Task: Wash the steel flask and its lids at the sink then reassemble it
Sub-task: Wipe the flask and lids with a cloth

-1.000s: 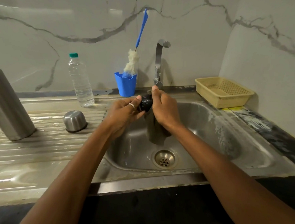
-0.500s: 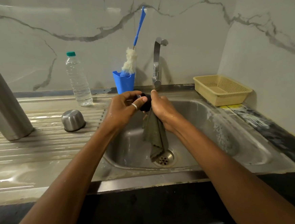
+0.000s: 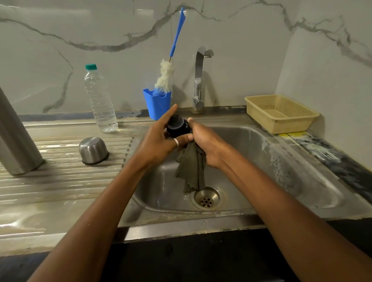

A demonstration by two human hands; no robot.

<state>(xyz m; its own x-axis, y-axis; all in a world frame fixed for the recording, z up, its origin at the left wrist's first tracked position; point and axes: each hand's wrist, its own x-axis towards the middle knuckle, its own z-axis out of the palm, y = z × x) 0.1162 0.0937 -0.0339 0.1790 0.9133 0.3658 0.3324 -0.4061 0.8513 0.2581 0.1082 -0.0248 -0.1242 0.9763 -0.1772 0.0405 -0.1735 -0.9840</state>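
Ribbed steel sink counter (image 3: 50, 185) bearing flask (image 3: 4, 133), inverted cup lid (image 3: 93, 150), water bottle (image 3: 101, 103), blue holder (image 3: 157, 104), yellow basket (image 3: 281, 115).

By the wall (image 3: 239, 36) stand a water bottle (image 3: 100, 100), a blue cup (image 3: 156, 104) holding a brush (image 3: 164, 75), and a yellow basket (image 3: 290, 125).

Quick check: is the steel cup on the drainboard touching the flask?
Apart. The head view shows the cup standing clear of the flask, with bare ribbed drainboard between them.
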